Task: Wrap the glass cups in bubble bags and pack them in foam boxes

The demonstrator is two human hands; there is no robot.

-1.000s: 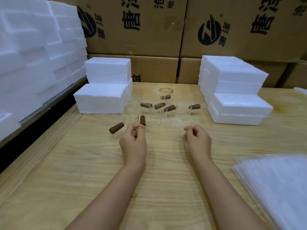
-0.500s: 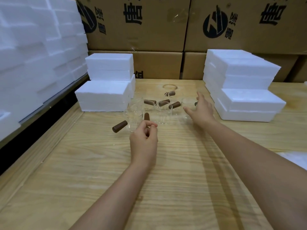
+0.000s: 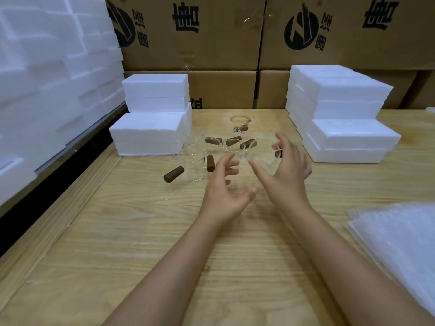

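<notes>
Both splayed: left hand [image 3: 223, 196] empty; right hand [image 3: 286, 177] arched round clear cylindrical glass cup [image 3: 264, 161], grip unclear.

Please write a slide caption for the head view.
Left hand and right hand flank a clear glass cup between stacked foam boxes.

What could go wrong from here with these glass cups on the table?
First, the right hand seems to hold a clear glass cup in a wide, loose grip; it might slip before the left hand, open beside it, gives support. Second, the other cups stand crowded just past that hand, so a stray knock could tip one against its neighbours.
</notes>
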